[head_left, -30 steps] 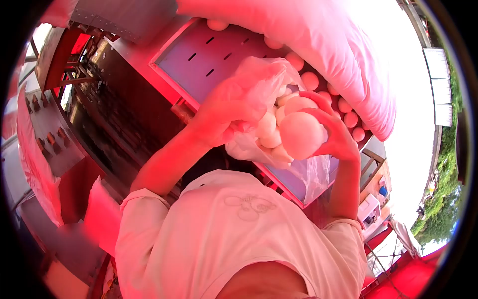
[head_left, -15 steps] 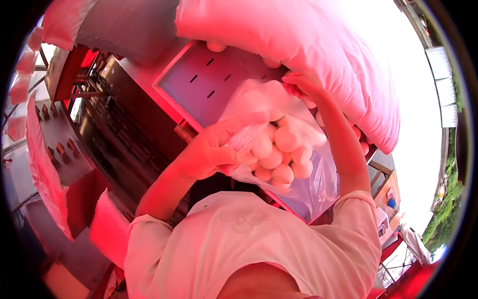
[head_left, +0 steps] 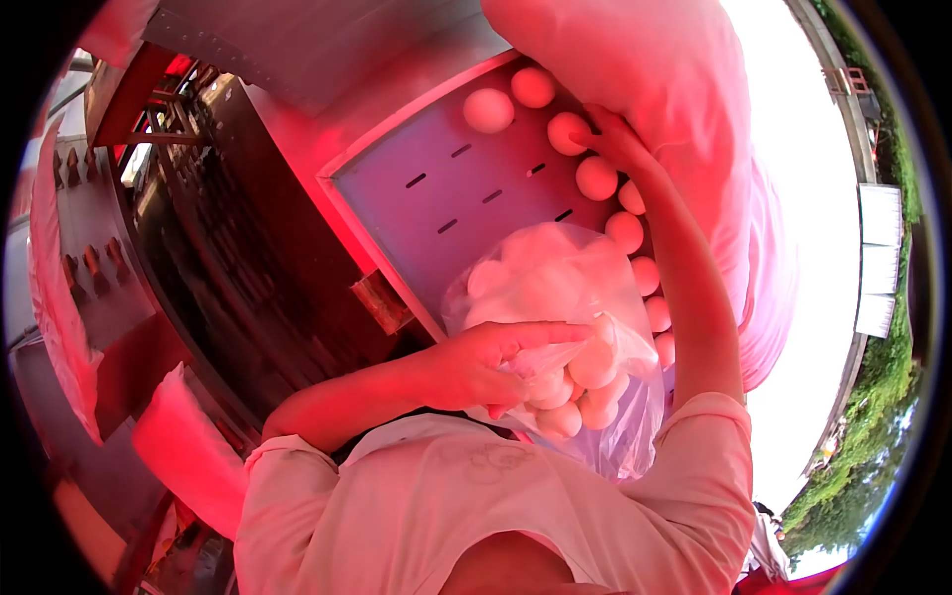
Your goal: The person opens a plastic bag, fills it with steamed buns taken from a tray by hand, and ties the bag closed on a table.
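In the middle, a clear plastic bag (head_left: pixel 635 426) bulges with several pale round balls (head_left: pixel 594 363). My left hand (head_left: pixel 481 365) is closed on the bag's gathered edge, its index finger lying across the plastic. Farther off, my right hand (head_left: pixel 619 142) reaches beside the large puffy cushion-like thing (head_left: pixel 635 59). Its fingers are apart, with a fingertip touching a loose ball (head_left: pixel 567 133). More loose balls (head_left: pixel 624 232) lie in a line along the cushion's edge. The bag rests over a shallow slotted tray (head_left: pixel 397 213).
The tray has a raised rim (head_left: pixel 332 178) on its left. A dark slatted bench-like structure (head_left: pixel 218 258) stands to the left, with a hanging pink sheet (head_left: pixel 188 436) below it. Greenery (head_left: pixel 873 397) shows at the far right.
My right hand has moved up and away along the cushion, whose edge now sits farther right. More loose balls and tray show. My left hand and the bag sit lower in view.
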Demonstrator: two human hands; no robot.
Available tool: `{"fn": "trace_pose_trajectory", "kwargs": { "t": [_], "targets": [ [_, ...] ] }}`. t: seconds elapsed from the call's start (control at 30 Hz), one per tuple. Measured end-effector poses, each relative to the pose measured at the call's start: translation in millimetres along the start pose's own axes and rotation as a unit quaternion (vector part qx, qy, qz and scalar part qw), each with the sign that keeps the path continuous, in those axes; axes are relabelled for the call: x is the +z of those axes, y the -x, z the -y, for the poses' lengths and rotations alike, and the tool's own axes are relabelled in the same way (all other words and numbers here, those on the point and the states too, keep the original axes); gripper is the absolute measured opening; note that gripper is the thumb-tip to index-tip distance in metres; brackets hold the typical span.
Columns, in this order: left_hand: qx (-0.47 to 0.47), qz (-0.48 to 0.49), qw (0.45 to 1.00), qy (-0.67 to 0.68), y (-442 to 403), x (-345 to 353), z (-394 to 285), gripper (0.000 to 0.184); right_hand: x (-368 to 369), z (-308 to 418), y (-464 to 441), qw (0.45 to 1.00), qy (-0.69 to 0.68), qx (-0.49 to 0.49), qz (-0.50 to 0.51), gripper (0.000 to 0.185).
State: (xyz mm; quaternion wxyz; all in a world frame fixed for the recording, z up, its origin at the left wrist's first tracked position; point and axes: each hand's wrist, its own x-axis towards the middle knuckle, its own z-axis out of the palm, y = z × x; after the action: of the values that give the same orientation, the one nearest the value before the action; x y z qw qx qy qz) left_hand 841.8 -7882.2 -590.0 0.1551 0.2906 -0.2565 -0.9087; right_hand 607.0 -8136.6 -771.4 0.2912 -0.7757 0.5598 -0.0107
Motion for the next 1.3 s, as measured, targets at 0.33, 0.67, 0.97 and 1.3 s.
{"fn": "trace_pose_trajectory", "kwargs": {
  "t": [0.33, 0.67, 0.97, 1.3],
  "targets": [
    [0.01, 0.035, 0.999, 0.013, 2.0, -29.5, 21.5, 0.074, 48.4, 26.6, -47.8, 0.988, 0.125, -0.033, -0.082, 0.038],
    [0.097, 0.004, 0.995, 0.003, 10.2, -23.0, 32.8, 0.08, 98.5, 67.9, -45.7, 0.996, 0.084, -0.02, 0.018, 0.053],
    [0.109, 0.02, 0.99, 0.087, 9.5, 19.9, 21.7, 0.078, -132.5, 83.4, 243.5, 0.897, -0.425, 0.073, 0.099, 0.067],
    [0.166, -0.035, 0.985, 0.024, 34.5, 85.1, 20.8, 0.069, 61.4, 98.3, 353.6, 0.954, 0.163, 0.007, -0.254, 0.077]
  ]
}}
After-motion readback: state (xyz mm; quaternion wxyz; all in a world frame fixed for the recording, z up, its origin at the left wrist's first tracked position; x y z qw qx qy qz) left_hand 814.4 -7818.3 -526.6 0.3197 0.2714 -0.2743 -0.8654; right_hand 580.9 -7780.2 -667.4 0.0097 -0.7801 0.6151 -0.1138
